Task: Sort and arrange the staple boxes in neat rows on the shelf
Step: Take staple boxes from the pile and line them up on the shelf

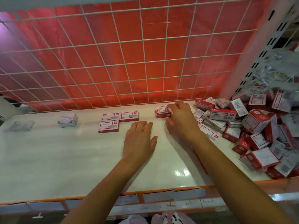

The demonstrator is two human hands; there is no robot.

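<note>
Shelf: glossy white shelf board (pixel 56 159) with an orange front edge; white wire grid (pixel 113 62) and a red sheet behind it.
Far left: pale grey-white cardboard box (pixel 20 125), then, apart from it, a white box with pink print (pixel 68 120).
Sorted group: three flat red-and-white staple boxes (pixel 111 122), two side by side at the back and one in front, touching.
Left hand (pixel 139 139): palm down on the shelf, fingers straight, holding nothing.
Right hand (pixel 179 115): fingers curled round the right end of a single red-and-white staple box (pixel 161 112) lying near the back.
Far right: loose heap of staple boxes (pixel 258 126).
Writing: labels too blurred to read.
</note>
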